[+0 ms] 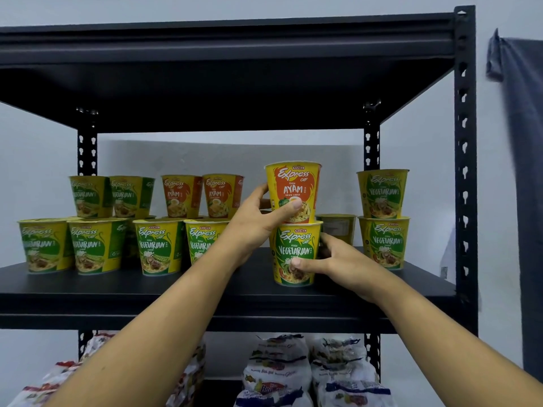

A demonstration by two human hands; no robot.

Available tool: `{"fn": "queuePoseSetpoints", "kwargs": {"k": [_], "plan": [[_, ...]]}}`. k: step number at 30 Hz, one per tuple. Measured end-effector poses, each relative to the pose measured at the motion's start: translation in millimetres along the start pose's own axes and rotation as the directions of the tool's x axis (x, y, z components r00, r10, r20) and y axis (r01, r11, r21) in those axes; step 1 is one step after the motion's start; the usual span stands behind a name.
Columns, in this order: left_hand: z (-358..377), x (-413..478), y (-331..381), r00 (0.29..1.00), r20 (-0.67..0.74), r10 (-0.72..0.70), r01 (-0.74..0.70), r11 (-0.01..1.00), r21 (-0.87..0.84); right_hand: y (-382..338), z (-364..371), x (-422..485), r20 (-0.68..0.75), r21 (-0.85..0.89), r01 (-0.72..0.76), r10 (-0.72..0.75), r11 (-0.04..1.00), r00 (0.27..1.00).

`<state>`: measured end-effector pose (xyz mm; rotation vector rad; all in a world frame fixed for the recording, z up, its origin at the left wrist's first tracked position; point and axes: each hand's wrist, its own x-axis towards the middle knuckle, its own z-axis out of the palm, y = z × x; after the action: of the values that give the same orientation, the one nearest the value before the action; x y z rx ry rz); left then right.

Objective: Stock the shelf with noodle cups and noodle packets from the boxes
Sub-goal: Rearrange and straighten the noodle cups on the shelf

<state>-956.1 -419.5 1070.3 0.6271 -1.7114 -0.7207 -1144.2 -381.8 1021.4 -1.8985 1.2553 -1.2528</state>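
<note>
My left hand [260, 218] grips an orange-and-yellow Ayam noodle cup [293, 183] that stands on top of a green Vegetarian noodle cup [295, 245]. My right hand [332, 259] holds that lower cup, thumb across its front. Both cups stand on the black shelf board [205, 286], right of centre. Several more cups [155, 245] are stacked in two layers to the left, and a two-cup Vegetarian stack [383, 218] stands to the right. Another cup [338, 227] sits behind my right hand, partly hidden.
Noodle packets [279, 368] lie piled on the lower shelf, with more packets [53, 383] at the bottom left. A black upright post [464, 171] bounds the shelf on the right. Grey cloth [520, 113] hangs on the wall beyond it.
</note>
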Motion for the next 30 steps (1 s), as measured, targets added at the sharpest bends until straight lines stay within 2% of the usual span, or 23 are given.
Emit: {"fn": "queuePoseSetpoints", "kwargs": {"k": [11,18,21,23,26,30], "plan": [[0,-1,1,1.000,0.004,0.007,-0.007,1.000,-0.008,-2,0,-1,0.007,0.027,-0.002,0.001,1.000,1.000],[-1,-5,1,1.000,0.019,-0.006,0.005,0.998,0.055,-2,0,-1,0.008,0.042,-0.001,0.001,0.999,1.000],[-5,-16,-3,0.997,0.080,-0.005,-0.007,0.989,0.146,-1,-1,-1,0.001,0.053,0.001,-0.001,0.999,1.000],[-11,-25,-9,0.990,0.140,-0.011,-0.026,0.964,0.263,-2,-2,-1,-0.004,0.082,0.004,-0.004,0.997,1.000],[-25,-35,-20,0.976,0.207,-0.062,-0.040,0.889,0.457,-4,-3,-2,-0.007,0.138,0.006,-0.005,0.990,1.000],[-39,-39,-32,0.940,0.296,-0.170,-0.042,0.804,0.594,-3,-2,-2,-0.018,0.111,0.003,-0.001,0.994,1.000]]}}
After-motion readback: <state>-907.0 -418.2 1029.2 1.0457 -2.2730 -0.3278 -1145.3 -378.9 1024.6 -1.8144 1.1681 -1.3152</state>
